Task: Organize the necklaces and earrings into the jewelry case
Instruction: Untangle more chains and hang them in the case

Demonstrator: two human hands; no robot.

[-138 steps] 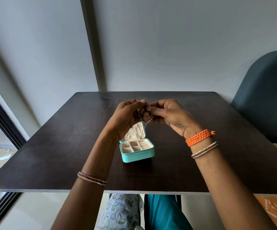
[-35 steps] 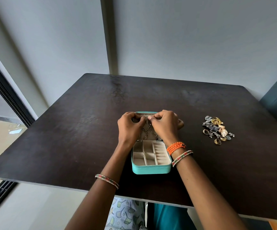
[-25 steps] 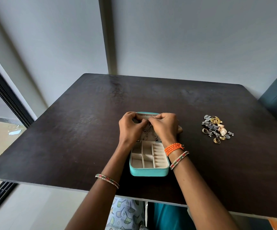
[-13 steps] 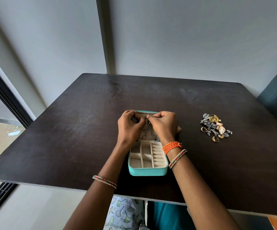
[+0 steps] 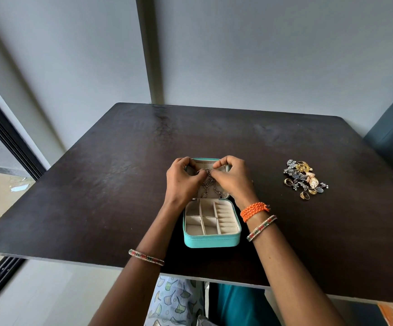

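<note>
Both hands [image 5: 210, 178] pinch the necklace [image 5: 208, 184] at the jewelry case [image 5: 212, 240] lid; best hook it gently, chain untangled.

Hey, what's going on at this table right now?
A person is packing jewelry into a small turquoise jewelry case lying open on a dark table. Both the left hand and the right hand pinch a silver necklace against the inside of the lid, apparently hooking it in. The tray compartments look empty, and a pile of earrings and rings waits on the table to the right.
</note>
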